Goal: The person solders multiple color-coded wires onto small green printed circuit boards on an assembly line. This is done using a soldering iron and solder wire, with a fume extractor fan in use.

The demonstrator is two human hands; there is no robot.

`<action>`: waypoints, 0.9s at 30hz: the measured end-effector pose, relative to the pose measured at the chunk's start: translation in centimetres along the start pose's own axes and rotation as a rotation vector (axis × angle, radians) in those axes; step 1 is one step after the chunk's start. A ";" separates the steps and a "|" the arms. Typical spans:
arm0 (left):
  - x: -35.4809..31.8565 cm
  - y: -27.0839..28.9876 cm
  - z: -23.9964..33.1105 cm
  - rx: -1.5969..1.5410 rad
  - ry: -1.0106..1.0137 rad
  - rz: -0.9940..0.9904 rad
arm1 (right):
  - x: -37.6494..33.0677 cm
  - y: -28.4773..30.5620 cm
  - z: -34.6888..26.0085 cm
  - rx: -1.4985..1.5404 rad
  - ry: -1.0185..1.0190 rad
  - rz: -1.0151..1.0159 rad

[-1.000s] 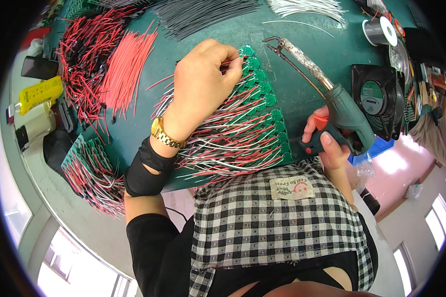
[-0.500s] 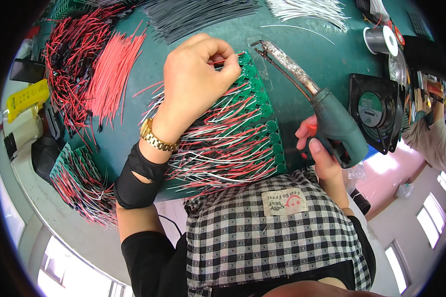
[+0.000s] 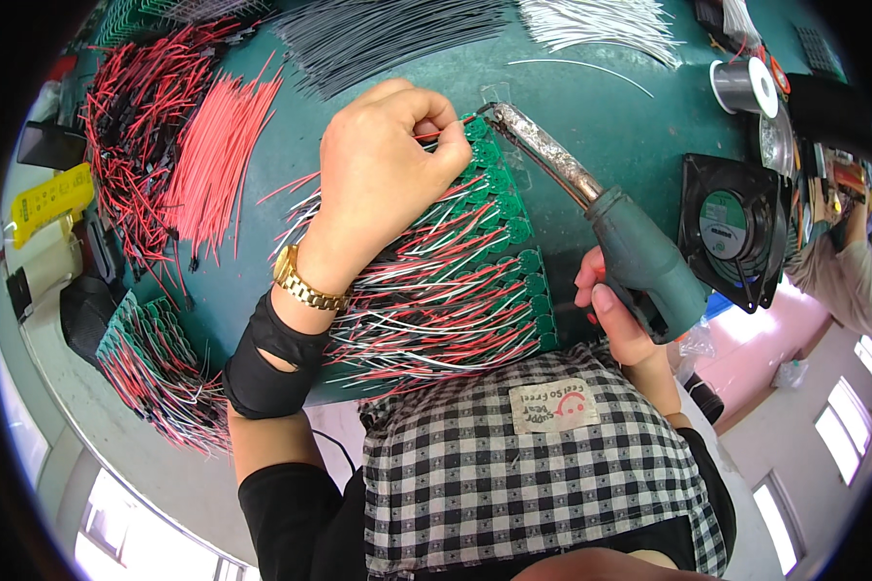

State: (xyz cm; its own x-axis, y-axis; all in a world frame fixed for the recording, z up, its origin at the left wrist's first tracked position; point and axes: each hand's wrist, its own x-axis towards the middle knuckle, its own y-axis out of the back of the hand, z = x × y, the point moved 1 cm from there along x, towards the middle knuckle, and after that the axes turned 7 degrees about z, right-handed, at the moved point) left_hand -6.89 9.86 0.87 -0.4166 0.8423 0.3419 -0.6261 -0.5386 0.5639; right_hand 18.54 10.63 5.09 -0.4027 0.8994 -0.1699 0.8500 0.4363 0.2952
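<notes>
My left hand (image 3: 388,169) is closed in a pinch on a red wire (image 3: 428,136) at the far end of a green circuit board panel (image 3: 536,290). Small round boards make up the panel, and red, white and black wires fan out from it to the left. In my right hand (image 3: 618,315) is a green soldering gun (image 3: 649,257), its fingers wrapped round the handle. The gun's bent tip reaches the panel's far end, close to the wire's end; whether it touches is too small to tell.
Bundles of red wires (image 3: 225,165), black wires (image 3: 388,39) and white wires (image 3: 601,24) lie along the far side. To the right stand a solder spool (image 3: 741,87) and a black fan (image 3: 731,228). Another wired panel (image 3: 155,339) sits at the left edge.
The soldering gun has come left and slightly nearer to me, its tip now at the panel's far end. My left hand and the panel's far end have shifted slightly toward me.
</notes>
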 end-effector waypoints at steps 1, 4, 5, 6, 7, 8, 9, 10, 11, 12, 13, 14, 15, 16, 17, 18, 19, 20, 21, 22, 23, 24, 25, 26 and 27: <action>0.0 0.0 0.0 0.020 -0.019 -0.002 | 0.0 -0.1 0.0 -0.010 0.012 -0.007; -0.1 -0.1 0.0 -0.016 0.012 0.012 | -0.1 -0.2 0.1 0.020 0.012 0.008; -0.1 -0.1 -0.1 -0.016 0.012 0.013 | -0.1 -0.2 0.1 -0.001 0.029 0.008; -0.1 -0.1 -0.1 -0.019 0.013 0.014 | -0.1 -0.2 0.2 -0.009 0.019 0.016; -0.1 -0.1 -0.1 -0.024 0.013 0.015 | -0.2 -0.1 0.2 -0.022 0.049 0.008; -0.1 -0.2 -0.1 -0.024 0.013 0.015 | -0.2 -0.1 0.2 -0.026 0.018 -0.004; 0.0 -0.2 -0.1 -0.018 0.005 0.017 | -0.2 0.0 0.3 -0.031 -0.011 -0.016; 0.0 -0.2 -0.1 -0.013 -0.002 0.019 | -0.2 0.1 0.4 -0.031 -0.010 -0.017; -0.1 -0.1 -0.1 -0.014 -0.003 0.021 | -0.2 0.0 0.4 -0.014 0.023 -0.025; -0.1 0.0 -0.1 0.006 -0.015 0.009 | -0.2 0.0 0.4 0.030 0.046 -0.022; -0.1 0.0 -0.2 0.028 -0.022 -0.001 | -0.3 -0.1 0.4 0.003 0.058 -0.037; -0.1 0.0 -0.2 0.027 -0.025 0.000 | -0.4 -0.1 0.3 0.067 0.063 -0.009; -0.2 0.0 -0.2 0.021 -0.027 0.003 | -0.6 -0.2 0.3 0.127 0.054 0.026; -0.2 0.0 -0.2 0.013 -0.040 0.013 | -0.8 -0.3 0.1 0.132 0.068 0.018; -0.2 0.0 -0.3 0.017 -0.029 0.005 | -1.0 -0.3 0.0 0.107 0.018 0.037; -0.2 0.0 -0.3 0.016 -0.036 0.004 | -1.2 -0.3 0.0 0.085 -0.037 0.065; -0.2 0.0 -0.3 0.015 -0.044 0.004 | -1.2 -0.3 0.0 0.082 -0.030 0.056; -0.2 0.0 -0.3 0.015 -0.046 0.004 | -1.2 -0.2 0.0 0.095 -0.036 0.055; -0.2 0.0 -0.2 0.020 -0.050 0.013 | -1.2 -0.1 0.1 0.106 -0.053 0.061; -0.2 -0.1 -0.2 0.024 -0.054 0.025 | -1.1 0.0 0.2 0.107 -0.038 0.057; -0.2 -0.1 -0.1 0.021 -0.061 0.024 | -0.9 0.0 0.4 0.146 0.016 0.031; -0.3 -0.1 0.0 0.049 -0.067 0.021 | -0.7 0.1 0.5 0.181 0.057 0.019; -0.3 -0.1 0.1 0.078 -0.074 0.018 | -0.6 0.2 0.7 0.182 0.074 0.011; -0.2 -0.1 0.2 0.073 -0.077 0.018 | -0.5 0.2 0.9 0.203 0.078 -0.006; -0.2 -0.1 0.3 0.081 -0.077 0.009 | -0.4 0.2 1.0 0.221 0.081 -0.022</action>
State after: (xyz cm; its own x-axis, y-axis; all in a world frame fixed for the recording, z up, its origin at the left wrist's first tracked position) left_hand -6.59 9.75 0.96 -0.3682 0.8382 0.4024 -0.5659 -0.5454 0.6183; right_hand 19.20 10.37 4.27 -0.4400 0.8929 -0.0955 0.8909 0.4474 0.0778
